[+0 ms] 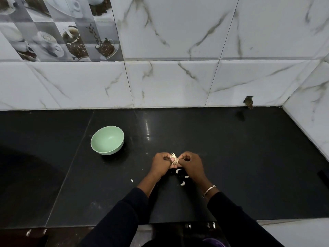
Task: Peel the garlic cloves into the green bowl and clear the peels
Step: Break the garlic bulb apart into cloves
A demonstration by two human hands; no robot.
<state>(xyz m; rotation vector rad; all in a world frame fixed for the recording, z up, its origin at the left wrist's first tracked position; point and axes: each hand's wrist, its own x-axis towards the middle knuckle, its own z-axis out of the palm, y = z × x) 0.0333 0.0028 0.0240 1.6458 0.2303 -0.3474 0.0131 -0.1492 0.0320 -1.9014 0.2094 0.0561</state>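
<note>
Looking down on a black polished counter [231, 157], backed by white marble-look wall tiles [178, 82] and, at the far left, coffee-cup picture tiles [71, 38]. Holding a garlic clove [174, 158] just above the near middle of the counter, between both hands. Curling the fingers and thumb of the left hand [161, 164] round the clove from the left. Pinching its frayed papery skin from the right with the curled fingers of the right hand [191, 164]. Wearing dark sleeves and, on the right wrist, a silver bracelet [209, 190]. Keeping well apart from the green bowl [107, 140], standing upright farther off to the left. Leaving pale garlic pieces [182, 183] lying on the counter under and just near the hands, too small for telling cloves from peel. Showing one white fleck [132, 180] left of the left forearm.
</note>
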